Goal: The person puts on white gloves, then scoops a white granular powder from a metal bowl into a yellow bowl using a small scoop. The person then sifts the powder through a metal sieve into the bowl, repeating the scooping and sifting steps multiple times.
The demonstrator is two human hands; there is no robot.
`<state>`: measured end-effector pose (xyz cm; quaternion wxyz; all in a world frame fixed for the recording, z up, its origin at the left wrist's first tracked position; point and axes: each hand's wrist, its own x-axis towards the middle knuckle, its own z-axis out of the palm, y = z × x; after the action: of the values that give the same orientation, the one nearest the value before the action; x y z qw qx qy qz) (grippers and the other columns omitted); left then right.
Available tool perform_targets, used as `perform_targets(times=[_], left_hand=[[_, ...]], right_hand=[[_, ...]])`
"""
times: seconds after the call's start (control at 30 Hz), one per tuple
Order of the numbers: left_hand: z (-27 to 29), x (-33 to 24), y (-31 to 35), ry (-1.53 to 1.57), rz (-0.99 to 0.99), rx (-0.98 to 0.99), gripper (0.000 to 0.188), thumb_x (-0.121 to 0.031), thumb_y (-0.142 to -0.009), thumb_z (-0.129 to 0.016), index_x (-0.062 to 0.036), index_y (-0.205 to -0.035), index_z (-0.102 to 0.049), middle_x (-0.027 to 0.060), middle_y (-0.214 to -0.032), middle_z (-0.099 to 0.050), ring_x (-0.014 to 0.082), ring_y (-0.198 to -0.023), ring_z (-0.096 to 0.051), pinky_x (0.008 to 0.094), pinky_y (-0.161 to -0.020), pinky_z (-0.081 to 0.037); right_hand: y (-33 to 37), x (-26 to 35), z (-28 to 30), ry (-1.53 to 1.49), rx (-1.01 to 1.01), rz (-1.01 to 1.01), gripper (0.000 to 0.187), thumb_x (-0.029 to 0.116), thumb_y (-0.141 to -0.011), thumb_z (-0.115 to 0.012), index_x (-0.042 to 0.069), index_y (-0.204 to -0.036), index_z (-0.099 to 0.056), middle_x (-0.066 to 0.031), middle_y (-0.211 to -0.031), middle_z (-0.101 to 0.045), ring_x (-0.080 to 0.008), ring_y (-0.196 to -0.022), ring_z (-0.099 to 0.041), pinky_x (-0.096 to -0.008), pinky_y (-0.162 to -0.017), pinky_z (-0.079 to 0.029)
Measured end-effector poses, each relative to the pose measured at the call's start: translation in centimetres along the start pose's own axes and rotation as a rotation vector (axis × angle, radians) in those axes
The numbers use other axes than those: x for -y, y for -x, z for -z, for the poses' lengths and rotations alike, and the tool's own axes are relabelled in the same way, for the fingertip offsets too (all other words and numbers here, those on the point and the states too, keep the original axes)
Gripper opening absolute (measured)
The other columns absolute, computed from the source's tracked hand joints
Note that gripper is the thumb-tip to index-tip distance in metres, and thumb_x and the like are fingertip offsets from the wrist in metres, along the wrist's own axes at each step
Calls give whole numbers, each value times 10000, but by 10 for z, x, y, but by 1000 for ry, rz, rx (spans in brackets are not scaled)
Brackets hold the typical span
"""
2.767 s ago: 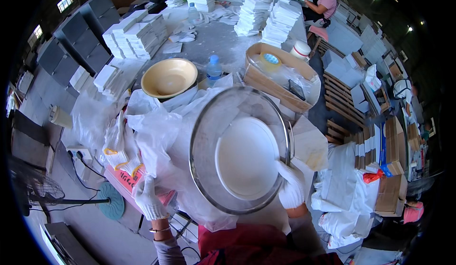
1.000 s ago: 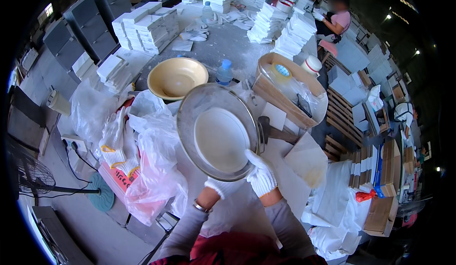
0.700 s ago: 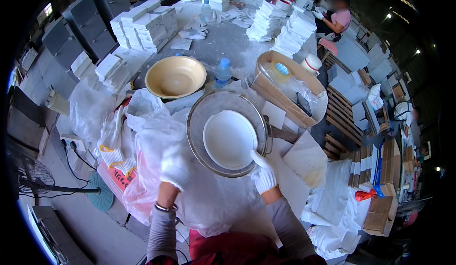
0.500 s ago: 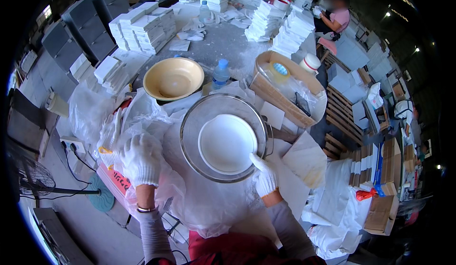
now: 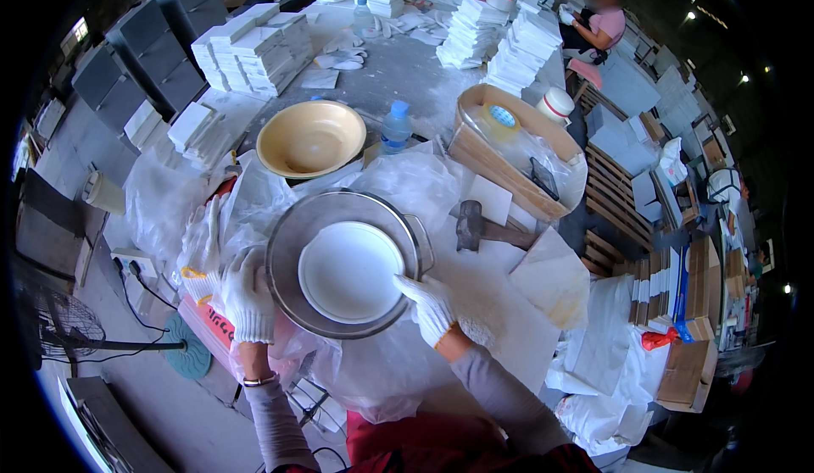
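A round steel basin (image 5: 288, 244) with a wire loop handle on its right side is in front of me. Inside it lies a round white dish-like thing (image 5: 352, 271); whether it is a bowl or a filled lid I cannot make out. My left hand (image 5: 248, 299), in a white knitted glove, grips the basin's left rim. On the opposite side my right hand (image 5: 431, 308), gloved alike, is closed on the lower right rim, its thumb pointing inward. A hammer (image 5: 471, 225) with a dark head lies to the right of the basin.
Behind the basin stand a yellow bowl (image 5: 311, 138) and a blue-capped bottle (image 5: 396, 125). An open cardboard box (image 5: 475, 155) with tape sits at right. Plastic sheeting (image 5: 161, 193) and a loose glove (image 5: 200, 244) lie left. White tile stacks (image 5: 254, 49) stand farther back; a person (image 5: 604, 24) sits far right.
The basin has moved left and slightly nearer, with my right hand following on its rim. My left hand has closed on the left rim. The hammer has come into fuller view.
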<state>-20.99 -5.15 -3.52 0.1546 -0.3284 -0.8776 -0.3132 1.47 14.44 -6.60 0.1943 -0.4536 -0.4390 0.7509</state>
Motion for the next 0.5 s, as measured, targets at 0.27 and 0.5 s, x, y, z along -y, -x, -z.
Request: perform_targets(times=[0.27,0.5], left_hand=[[40,-56,-7,-178,-142,-201,243,-78,-824,-654,-4,-1052,-690,187,-1081,-675,361,-977,-640,458,-848,-497],[5,-97,-22,-532,-57,311,322,-247,-749,-665,-2,-955,-702,173,-1071,-599,377,-1175,-490,483,-1054,-330]], right_hand=[[-14,12,-14,219,28,-49,339,317,-821,-762,1,-894,-662,-7,-756,-613,-93,-634,-492,-267,-591,-387],[-5,16,-20,40,57,-65,352,298,-848,-736,-37,-945,-687,-20,-819,-657,-86,-720,-544,-265,-679,-443]])
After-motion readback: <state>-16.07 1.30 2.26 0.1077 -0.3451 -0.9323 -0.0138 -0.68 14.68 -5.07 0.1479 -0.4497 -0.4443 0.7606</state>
